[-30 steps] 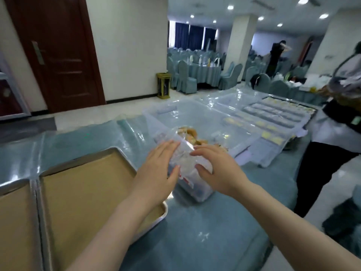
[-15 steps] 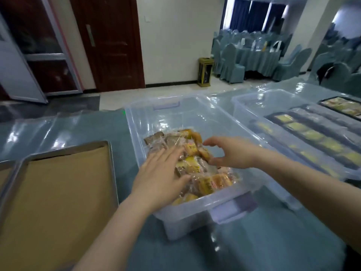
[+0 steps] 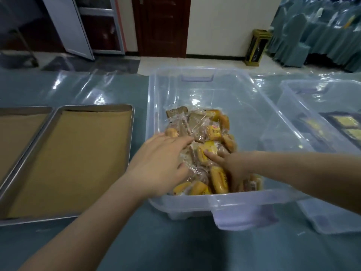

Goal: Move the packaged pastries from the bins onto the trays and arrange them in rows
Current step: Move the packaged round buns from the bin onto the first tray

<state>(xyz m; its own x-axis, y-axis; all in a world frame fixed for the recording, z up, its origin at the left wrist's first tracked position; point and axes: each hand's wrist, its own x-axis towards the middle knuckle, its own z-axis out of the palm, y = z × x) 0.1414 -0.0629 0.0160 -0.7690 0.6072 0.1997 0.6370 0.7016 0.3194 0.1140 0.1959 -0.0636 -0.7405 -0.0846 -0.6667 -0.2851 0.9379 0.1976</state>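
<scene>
A big table with a blue-green cover holds everything here. On its left side sit two metal trays lined with brown paper, the nearer tray and the far-left tray, and nothing lies on either one yet. Just beside the nearer tray is a clear plastic bin, and a second clear bin stands to its right. The packaged pastries are heaped in the near half of the first bin, yellow ones and brown ones, each in a shiny see-through wrapper. Both hands are down in the heap. The left hand lies flat on top with its fingers spread open, not holding anything. The right hand reaches in from the side with fingers partly curled against a yellow pastry; I cannot tell if it has a real hold. To do this well, I think each hand should close gently on a few packs, not squash them, lift them over the bin's edge, and start a straight row in a corner of the nearer tray.
</scene>
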